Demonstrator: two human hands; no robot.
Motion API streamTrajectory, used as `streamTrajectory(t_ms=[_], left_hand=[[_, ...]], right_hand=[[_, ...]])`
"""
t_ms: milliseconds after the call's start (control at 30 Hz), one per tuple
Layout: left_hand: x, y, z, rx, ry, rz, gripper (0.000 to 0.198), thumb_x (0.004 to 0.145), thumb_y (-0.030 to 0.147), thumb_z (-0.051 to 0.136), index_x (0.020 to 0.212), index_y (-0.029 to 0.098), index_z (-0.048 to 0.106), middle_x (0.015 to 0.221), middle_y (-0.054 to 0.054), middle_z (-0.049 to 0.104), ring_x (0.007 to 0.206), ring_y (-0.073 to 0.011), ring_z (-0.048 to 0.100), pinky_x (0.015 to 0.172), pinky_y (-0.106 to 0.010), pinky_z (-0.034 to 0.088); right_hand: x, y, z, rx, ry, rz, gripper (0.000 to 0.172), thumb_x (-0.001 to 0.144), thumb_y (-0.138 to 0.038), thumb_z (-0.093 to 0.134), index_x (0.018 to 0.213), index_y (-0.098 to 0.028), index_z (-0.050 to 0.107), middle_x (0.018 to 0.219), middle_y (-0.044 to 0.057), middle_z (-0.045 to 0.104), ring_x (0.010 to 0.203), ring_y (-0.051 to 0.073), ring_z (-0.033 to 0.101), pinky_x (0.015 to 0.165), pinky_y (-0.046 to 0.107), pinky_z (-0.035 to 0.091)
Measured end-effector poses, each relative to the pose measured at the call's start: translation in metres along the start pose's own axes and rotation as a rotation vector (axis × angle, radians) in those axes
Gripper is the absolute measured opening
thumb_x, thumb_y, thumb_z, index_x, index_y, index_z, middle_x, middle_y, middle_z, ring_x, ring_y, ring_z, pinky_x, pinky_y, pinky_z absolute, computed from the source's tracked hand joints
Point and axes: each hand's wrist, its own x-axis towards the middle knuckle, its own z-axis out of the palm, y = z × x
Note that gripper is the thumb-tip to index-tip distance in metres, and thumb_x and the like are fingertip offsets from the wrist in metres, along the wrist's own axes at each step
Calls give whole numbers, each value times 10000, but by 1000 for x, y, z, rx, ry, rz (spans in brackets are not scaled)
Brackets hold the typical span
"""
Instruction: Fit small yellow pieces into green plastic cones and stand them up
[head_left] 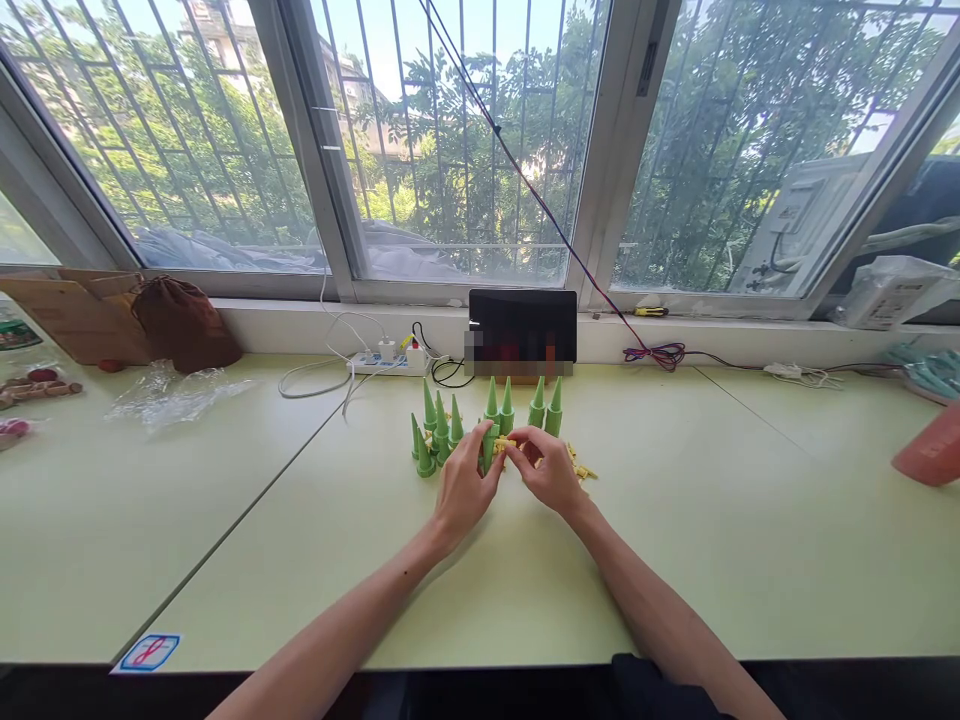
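Green piece [489,452] is in my left hand [462,490], out over the near side of the cone group, about mid-table. Grip: left fingers and thumb wrapped round it from the left; right hand [550,470] has thumb and fingertip pinching a small yellow piece [505,443]. Neither hand is free.

Key relation: yellow sits just right of green, at the height of green's upper part. Green's long axis runs close to upright; yellow's lies roughly crosswise, pointing at green's side. So the two axes look near square to each other. Left hand is nearer to green, right hand nearer to yellow; fingertips of both almost meet there. Can't tell if yellow touches green or stands just off it, my fingers cover the join. My judgement: sideways alignment of yellow to green matters most here.

Looks: green is a plain light green, narrow, longer than wide, partly hidden; can't tell which end is the tip. Yellow is pale, stubby, uneven outline, too small to read details.

Around it: green cones [441,425] with collared bases stand upright to the left, plus two pairs behind and to the right. Loose yellow bits [582,468] lie on the table [675,590] just past my right hand.
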Motion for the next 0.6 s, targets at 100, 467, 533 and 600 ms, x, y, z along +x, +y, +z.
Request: streamTrajectory(t_ms=[100,467,533,600], left_hand=[[0,0,-1,17,6,1,403,908,352,525,1293,244,475,1049,-48,629,491,-69,422,566,-235,427],[-1,-1,-1,49,10,21,409,906,335,529,1304,260,471,1071,-40,633,508,-71,435,579,-233,431],[-1,-1,-1,47,7,19,410,903,332,531,1303,262,471,1070,-38,633,505,-71,433,575,-233,430],[-1,-1,-1,46,5,14,410,900,328,536,1300,264,473,1056,-33,634,502,-71,430,573,-233,427]], right_hand=[[0,0,0,15,-3,10,198,899,-362,551,954,-182,612,843,50,662,586,124,536,546,249,457],[1,3,1,16,-7,6,185,900,-351,553,928,-181,622,832,41,657,587,120,525,547,248,453],[1,3,1,13,-4,5,192,901,-358,552,926,-182,624,831,43,660,588,121,529,545,249,454],[1,4,2,11,-5,3,193,903,-359,550,922,-182,624,827,42,659,589,121,528,543,248,452]])
